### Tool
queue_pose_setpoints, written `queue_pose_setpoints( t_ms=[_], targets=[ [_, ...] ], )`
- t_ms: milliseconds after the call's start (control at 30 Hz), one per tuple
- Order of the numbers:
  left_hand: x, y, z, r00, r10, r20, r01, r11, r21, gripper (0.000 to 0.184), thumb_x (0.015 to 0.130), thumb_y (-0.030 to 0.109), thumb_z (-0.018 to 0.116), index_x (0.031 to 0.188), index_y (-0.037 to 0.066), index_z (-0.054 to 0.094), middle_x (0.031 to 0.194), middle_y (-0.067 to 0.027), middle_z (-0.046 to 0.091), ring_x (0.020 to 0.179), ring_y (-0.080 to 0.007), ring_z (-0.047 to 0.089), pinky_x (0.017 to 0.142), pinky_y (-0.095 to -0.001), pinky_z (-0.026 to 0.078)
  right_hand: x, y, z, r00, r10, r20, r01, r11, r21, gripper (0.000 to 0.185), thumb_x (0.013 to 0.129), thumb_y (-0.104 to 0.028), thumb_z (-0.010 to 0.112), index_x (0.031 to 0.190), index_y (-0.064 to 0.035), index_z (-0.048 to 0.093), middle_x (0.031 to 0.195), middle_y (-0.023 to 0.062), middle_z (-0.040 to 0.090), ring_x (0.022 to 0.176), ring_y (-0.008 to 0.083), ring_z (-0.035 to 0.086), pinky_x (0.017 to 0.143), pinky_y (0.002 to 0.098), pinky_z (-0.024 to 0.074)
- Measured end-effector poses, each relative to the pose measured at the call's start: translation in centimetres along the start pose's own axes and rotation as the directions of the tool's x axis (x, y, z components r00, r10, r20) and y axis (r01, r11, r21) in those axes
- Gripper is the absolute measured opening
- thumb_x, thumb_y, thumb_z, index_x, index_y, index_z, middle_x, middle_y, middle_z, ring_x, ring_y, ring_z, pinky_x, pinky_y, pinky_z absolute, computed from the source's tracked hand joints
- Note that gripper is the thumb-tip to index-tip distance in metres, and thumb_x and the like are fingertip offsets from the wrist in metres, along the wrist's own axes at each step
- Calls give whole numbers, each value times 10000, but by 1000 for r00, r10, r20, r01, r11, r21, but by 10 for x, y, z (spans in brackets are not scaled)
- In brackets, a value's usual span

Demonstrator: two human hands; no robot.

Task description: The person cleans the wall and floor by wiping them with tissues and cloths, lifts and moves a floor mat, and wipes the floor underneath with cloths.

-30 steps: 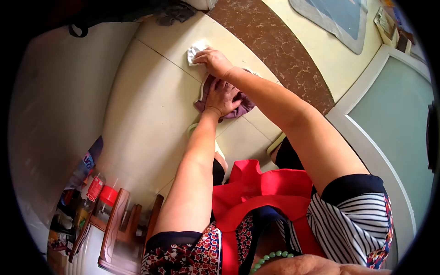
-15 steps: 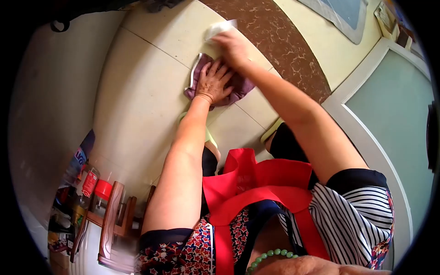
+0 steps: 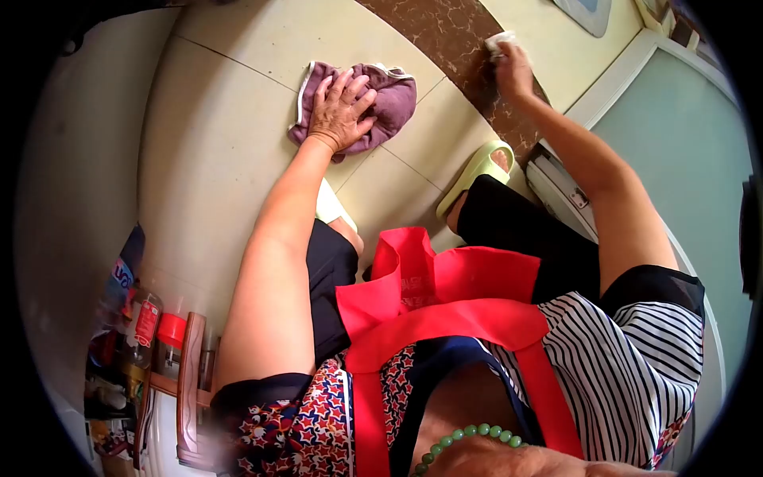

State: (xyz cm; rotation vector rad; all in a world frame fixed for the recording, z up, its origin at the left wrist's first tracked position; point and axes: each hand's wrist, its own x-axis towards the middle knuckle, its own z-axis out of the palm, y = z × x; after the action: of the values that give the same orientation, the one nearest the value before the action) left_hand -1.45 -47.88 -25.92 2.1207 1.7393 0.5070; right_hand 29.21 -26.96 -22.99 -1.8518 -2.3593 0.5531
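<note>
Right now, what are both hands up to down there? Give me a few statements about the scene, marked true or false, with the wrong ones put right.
1. The left hand lies with spread fingers on a purple cloth. True.
2. The right hand is empty. False: the right hand holds something white and crumpled.
3. The two hands are touching. False: they are well apart, with tiled floor showing between them.
4. The purple cloth has a white edge. True.
5. The person wears dark boots. False: the footwear is pale green slippers.
6. A container with a red lid is at the picture's left side. True.
</note>
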Motion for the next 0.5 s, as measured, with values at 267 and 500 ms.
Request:
queue_pose_setpoints(
  t_ms=[267, 500],
  targets=[
    [-11, 32, -15, 890, 94, 446, -76, 995, -58, 543, 725, 391, 650, 1221, 219, 510, 1406, -43, 344, 1345, -290, 205, 1054, -542, 178, -25, -189, 90, 917, -355, 184, 251, 870, 425, 202, 774, -85, 594, 967, -62, 645, 957, 163, 615, 889, 360, 594, 819, 387, 472],
    [-51, 60, -63, 856, 190, 481, -131, 979, -154, 738, 679, 280, 740, 1336, 188, 418, 1442, -76, 307, 1353, -318, 229, 1029, -566, 250, -47, -67, -14, 946, -273, 177, 253, 959, 124, 129, 856, -101, 556, 959, -56, 617, 985, 165, 583, 908, 341, 574, 784, 393, 461]
  ],
)
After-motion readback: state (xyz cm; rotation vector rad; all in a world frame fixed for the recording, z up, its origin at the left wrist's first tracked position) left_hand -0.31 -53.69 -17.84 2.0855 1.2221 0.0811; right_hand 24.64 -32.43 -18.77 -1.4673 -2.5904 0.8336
